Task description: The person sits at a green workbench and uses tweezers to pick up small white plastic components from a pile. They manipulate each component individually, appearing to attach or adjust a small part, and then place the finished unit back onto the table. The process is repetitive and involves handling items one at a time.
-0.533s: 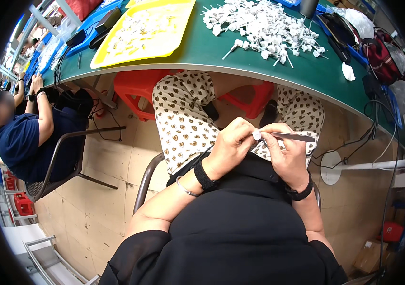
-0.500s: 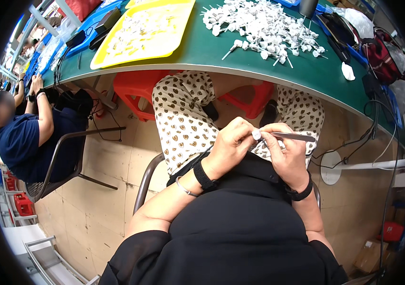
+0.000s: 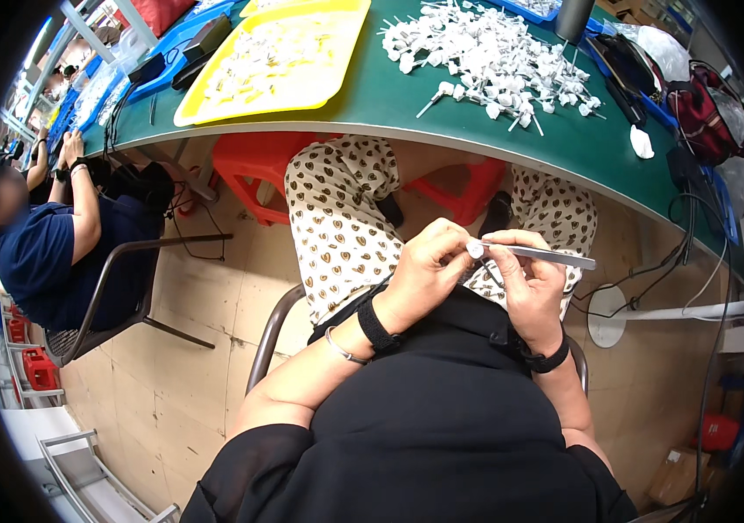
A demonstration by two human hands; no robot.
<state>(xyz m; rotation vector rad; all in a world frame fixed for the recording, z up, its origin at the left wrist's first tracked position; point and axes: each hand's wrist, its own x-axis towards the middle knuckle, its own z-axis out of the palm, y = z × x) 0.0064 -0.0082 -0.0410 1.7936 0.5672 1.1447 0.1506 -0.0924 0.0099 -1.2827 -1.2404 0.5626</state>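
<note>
From my end, head view: left hand (image 3: 431, 261) had a small round white plastic piece (image 3: 475, 249) pinched between thumb and fingertips, held over the lap. Right hand (image 3: 536, 292) gripped a slim grey metal tool (image 3: 555, 255), likely tweezers, between thumb and fingers, inner end at the piece; couldn't tell whether its tip touched, fingers hid it. Patterned trousers (image 3: 337, 218) lay below, table edge beyond. On the green table (image 3: 381, 112): loose pile of white stemmed parts (image 3: 494, 61), and left of it a yellow tray (image 3: 250, 112) of small white and yellow pieces. My read on risk: tool slip off the smooth piece could nick the left fingertips; too light a pinch could drop it to lap or floor; too much force could mark the plastic. Pile's stray stems sat near the edge, so a sleeve or elbow knock could spill some.
</note>
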